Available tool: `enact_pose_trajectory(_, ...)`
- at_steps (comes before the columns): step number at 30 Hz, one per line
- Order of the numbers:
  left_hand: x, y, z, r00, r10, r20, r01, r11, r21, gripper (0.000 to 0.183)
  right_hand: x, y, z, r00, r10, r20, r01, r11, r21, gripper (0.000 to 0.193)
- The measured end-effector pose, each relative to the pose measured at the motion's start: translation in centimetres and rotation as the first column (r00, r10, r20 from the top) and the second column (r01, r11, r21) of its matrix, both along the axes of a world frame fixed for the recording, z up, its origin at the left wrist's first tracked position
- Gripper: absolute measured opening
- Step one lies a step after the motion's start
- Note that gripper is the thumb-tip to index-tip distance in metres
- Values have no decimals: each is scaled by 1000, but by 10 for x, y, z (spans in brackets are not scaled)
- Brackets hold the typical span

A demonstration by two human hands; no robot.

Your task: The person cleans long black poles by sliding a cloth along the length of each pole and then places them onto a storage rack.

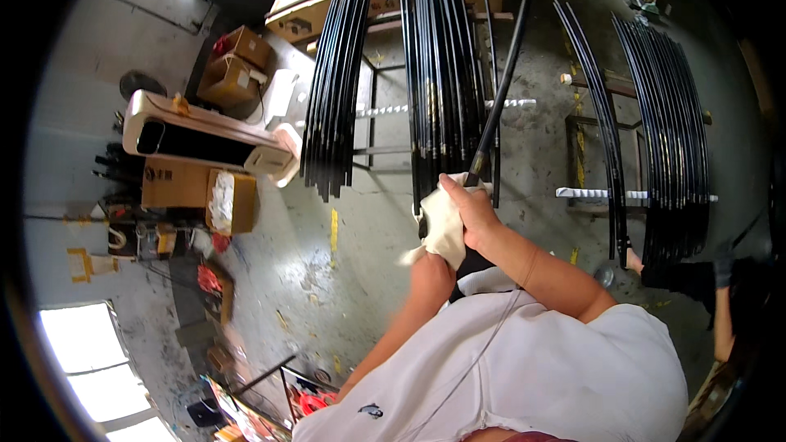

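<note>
A long black rod (pixel 509 74) slants up and away from my hands toward the top edge. My right hand (pixel 472 211) is closed around its lower end, with a cream cloth (pixel 443 227) bunched between the palm and the rod. Just below and to the left, my left hand (pixel 433 272) is closed on the lower part of the same cloth. The cloth and my fingers hide the rod's near end. Right beyond my hands, a row of similar black rods (pixel 446 74) lies across a metal rack.
More black rods lie in a bundle (pixel 336 90) left of the middle row. At the right, another bundle (pixel 667 139) rests on a second stand, where another person's hand (pixel 634 260) touches a rod. A pale upright appliance (pixel 213 141) and cardboard boxes (pixel 176 183) stand at the left.
</note>
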State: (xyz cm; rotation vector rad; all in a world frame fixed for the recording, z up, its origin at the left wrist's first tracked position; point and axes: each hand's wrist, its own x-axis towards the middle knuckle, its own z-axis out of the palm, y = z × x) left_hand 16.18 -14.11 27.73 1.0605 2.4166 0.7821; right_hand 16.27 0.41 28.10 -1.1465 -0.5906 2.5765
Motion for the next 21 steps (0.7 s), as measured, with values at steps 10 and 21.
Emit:
enact_pose_trajectory(10,37,-152,-29,964,214,-160,-264,856,-444,27,0,130,23,981,-192,-39,196,970,142,26)
enact_pose_trajectory(21,62,-412,-47,880,472,-54,-200,265,-943,35,57,286,140,940,-123,-320,272,835,479,29)
